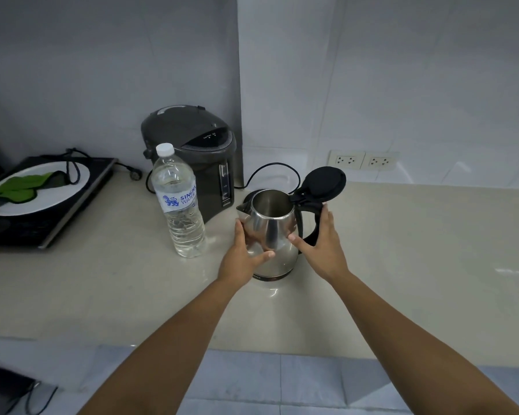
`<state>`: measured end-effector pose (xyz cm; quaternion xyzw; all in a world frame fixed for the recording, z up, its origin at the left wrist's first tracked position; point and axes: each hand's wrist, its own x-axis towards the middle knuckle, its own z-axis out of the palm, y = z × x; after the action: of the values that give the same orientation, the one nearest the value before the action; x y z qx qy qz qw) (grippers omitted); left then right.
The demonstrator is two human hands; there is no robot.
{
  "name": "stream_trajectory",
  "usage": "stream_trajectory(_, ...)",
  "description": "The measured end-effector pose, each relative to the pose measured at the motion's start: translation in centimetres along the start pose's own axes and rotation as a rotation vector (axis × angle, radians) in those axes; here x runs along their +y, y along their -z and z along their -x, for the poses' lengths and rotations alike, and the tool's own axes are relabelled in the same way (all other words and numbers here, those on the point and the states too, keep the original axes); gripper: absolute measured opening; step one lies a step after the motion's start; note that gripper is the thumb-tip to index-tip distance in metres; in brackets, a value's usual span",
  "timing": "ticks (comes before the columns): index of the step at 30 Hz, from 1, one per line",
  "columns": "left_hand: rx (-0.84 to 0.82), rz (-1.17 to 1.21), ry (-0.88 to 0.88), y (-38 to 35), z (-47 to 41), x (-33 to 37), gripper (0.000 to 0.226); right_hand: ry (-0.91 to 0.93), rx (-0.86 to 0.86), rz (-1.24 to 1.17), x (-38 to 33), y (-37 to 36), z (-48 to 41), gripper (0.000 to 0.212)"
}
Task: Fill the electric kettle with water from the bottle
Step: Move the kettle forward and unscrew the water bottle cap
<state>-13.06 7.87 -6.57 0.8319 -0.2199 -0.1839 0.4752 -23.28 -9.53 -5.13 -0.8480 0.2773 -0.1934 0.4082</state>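
A steel electric kettle point(271, 232) stands upright on the beige counter point(402, 250), its black lid point(322, 182) flipped open and the inside looking empty. My left hand point(243, 253) cups the kettle's left side with the thumb across its front. My right hand point(321, 244) is wrapped around the black handle on the right, thumb touching the steel body. A clear plastic water bottle point(179, 205) with a white cap and a blue label stands upright just left of the kettle, capped and nearly full, touched by neither hand.
A dark grey hot-water dispenser point(192, 151) stands behind the bottle against the wall. An induction hob point(51, 223) at far left carries a white plate point(72, 187) with green leaves and a coiled cord. Two wall sockets point(363, 160) sit at back right. A black cable point(273, 167) loops behind the kettle.
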Motion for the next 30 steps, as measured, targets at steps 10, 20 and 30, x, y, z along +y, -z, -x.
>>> stream_trajectory(10, 0.268, -0.225, -0.008, 1.5, 2.1, -1.6, 0.079, 0.138, 0.045, 0.227, -1.0, -0.9, 3.1, 0.068)
stream_trajectory(20, 0.691, -0.128, -0.022, 8.8, 1.4, -1.9, 0.063, 0.405, 0.135, 0.045, -10.5, -3.9, 1.8, 0.027)
stream_trajectory(30, 0.414, 0.095, -0.070, 15.1, -2.9, -5.0, 0.080, 0.490, 0.035, 0.086, -18.1, -8.5, -6.1, 0.028)
